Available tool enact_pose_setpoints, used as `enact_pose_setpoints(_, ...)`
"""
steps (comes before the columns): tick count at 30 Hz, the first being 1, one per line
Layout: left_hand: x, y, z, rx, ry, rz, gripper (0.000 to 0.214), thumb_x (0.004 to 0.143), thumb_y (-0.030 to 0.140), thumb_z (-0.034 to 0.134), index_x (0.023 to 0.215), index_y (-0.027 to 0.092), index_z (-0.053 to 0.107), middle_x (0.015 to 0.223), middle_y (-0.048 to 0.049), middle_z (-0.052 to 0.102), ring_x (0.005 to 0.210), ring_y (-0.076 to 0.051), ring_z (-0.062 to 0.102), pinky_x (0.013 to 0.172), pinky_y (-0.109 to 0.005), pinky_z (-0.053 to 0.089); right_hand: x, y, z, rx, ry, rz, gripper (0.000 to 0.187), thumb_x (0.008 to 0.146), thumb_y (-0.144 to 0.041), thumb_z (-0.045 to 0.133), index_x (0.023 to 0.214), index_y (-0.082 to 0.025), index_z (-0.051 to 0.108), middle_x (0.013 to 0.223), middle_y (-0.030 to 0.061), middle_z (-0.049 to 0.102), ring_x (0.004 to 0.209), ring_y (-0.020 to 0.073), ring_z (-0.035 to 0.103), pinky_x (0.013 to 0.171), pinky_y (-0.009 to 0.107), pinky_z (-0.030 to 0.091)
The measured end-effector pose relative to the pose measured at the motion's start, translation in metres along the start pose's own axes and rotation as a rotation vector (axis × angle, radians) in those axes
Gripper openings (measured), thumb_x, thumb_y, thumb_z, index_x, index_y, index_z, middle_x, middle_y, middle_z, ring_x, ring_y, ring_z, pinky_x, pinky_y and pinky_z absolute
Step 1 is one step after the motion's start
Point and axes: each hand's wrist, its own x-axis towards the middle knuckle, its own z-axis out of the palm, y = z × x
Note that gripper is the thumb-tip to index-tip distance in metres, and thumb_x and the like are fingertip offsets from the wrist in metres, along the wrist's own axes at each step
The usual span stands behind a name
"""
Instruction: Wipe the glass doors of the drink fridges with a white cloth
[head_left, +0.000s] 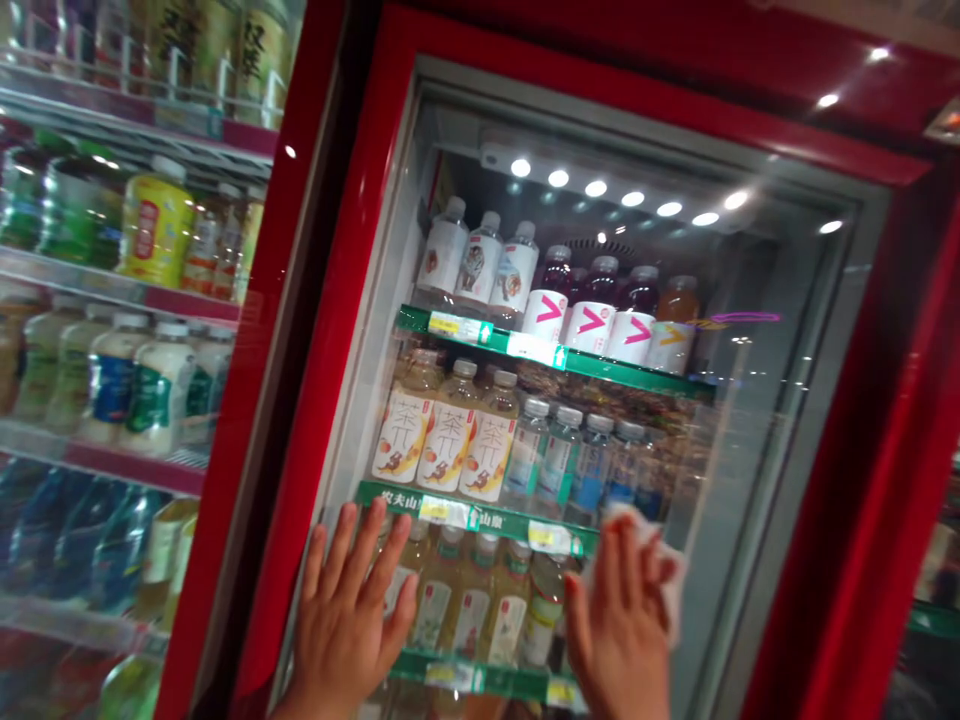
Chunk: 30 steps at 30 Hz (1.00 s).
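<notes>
My left hand (352, 600) lies flat with its fingers spread against the glass door (757, 450), low on its left side near the red frame. Lower right on the same glass is my right hand (622, 615), slightly blurred, its palm on a white cloth or tissue (674, 590) held to the pane. Part of the cloth shows past the fingers; the rest is under the hand. Behind the glass, tea bottles (439, 440) and clear drink bottles (555, 450) stand on a green-edged shelf.
A red frame (337, 300) surrounds the door. On the left, another cooler holds several shelves of bottles, among them a yellow bottle (154, 220). Higher in the main cooler are white-labelled bottles (547, 310). Lights reflect in the glass.
</notes>
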Motion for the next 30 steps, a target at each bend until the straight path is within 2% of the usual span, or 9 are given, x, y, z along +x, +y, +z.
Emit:
enact_pose_setpoints(4,0.001,0.002,0.002,0.009,0.016,-0.014,0.083,0.102,0.03,0.06,0.176,0.032,0.023,0.185,0.0045,0.019,0.174,-0.023,0.015,0.145,-0.046,0.007,0.026,0.017,0.001,-0.025,0.11,0.372,0.074,0.113,-0.045,0.03,0.178,-0.023,0.003,0.184,0.0137,0.008,0.171,0.0451,0.009,0.127,0.091,0.019)
enact_pose_setpoints(8,0.0,0.0,0.001,0.031,-0.002,0.013,0.084,0.101,0.024,0.06,0.176,0.032,0.024,0.185,0.0037,0.019,0.174,-0.024,0.015,0.145,-0.047,0.008,0.007,-0.053,0.014,0.04,0.019,-0.165,0.078,0.105,-0.039,0.044,0.177,-0.018,0.021,0.178,-0.0004,0.032,0.172,0.0289,0.015,0.142,0.06,0.021)
enact_pose_setpoints(10,-0.002,-0.001,0.001,0.025,-0.009,0.014,0.083,0.101,0.025,0.06,0.176,0.032,0.024,0.185,0.0033,0.019,0.174,-0.024,0.015,0.145,-0.047,0.008,-0.015,-0.052,0.014,0.05,-0.001,-0.344,0.079,0.102,-0.037,0.048,0.176,-0.02,0.027,0.176,-0.0082,0.036,0.171,0.0229,0.019,0.142,0.044,0.025)
enact_pose_setpoints(15,-0.005,0.001,0.003,-0.054,-0.003,-0.063,0.076,0.105,0.04,0.06,0.174,0.036,0.029,0.184,0.0061,0.023,0.173,-0.025,0.018,0.145,-0.049,0.008,-0.001,0.039,-0.002,-0.052,0.035,0.294,0.073,0.112,-0.042,0.031,0.178,-0.022,0.008,0.185,0.0098,0.01,0.172,0.0427,0.007,0.132,0.083,0.019)
enact_pose_setpoints(17,-0.006,0.003,0.003,-0.073,0.0,-0.089,0.075,0.105,0.041,0.06,0.174,0.037,0.03,0.184,0.0072,0.024,0.173,-0.024,0.018,0.145,-0.049,0.008,0.025,0.041,-0.005,-0.049,0.074,0.427,0.071,0.114,-0.045,0.026,0.178,-0.021,0.007,0.185,0.0146,0.01,0.171,0.0455,0.007,0.129,0.087,0.017)
enact_pose_setpoints(20,-0.007,0.003,0.002,-0.08,-0.016,-0.083,0.076,0.105,0.039,0.061,0.174,0.038,0.029,0.184,0.0079,0.023,0.173,-0.023,0.018,0.145,-0.049,0.007,0.035,-0.009,0.0,-0.05,0.031,0.161,0.076,0.113,-0.044,0.037,0.178,-0.017,0.01,0.184,0.0112,0.015,0.173,0.039,0.007,0.138,0.074,0.013)
enact_pose_setpoints(24,-0.005,0.001,0.002,-0.105,0.004,-0.087,0.073,0.106,0.044,0.061,0.172,0.039,0.032,0.183,0.0088,0.026,0.173,-0.022,0.019,0.145,-0.047,0.008,-0.022,-0.036,0.007,-0.031,-0.036,-0.322,0.082,0.107,-0.045,0.049,0.177,-0.017,0.018,0.184,-0.0028,0.017,0.173,0.0275,0.01,0.144,0.045,0.006)
enact_pose_setpoints(27,-0.003,0.001,0.003,-0.112,0.021,-0.08,0.071,0.107,0.048,0.059,0.172,0.039,0.033,0.183,0.0093,0.028,0.172,-0.021,0.02,0.145,-0.045,0.008,-0.044,0.016,0.006,-0.106,0.037,-0.05,0.08,0.109,-0.042,0.043,0.178,-0.016,0.012,0.186,0.0037,0.008,0.173,0.0317,0.005,0.143,0.057,0.01)
enact_pose_setpoints(30,-0.002,0.003,0.004,-0.106,0.046,-0.082,0.071,0.107,0.047,0.059,0.172,0.038,0.033,0.183,0.0096,0.027,0.172,-0.019,0.02,0.144,-0.043,0.008,-0.008,0.048,0.003,-0.065,0.087,0.363,0.072,0.113,-0.045,0.026,0.178,-0.022,0.005,0.185,0.0099,0.006,0.172,0.0433,0.005,0.13,0.086,0.016)
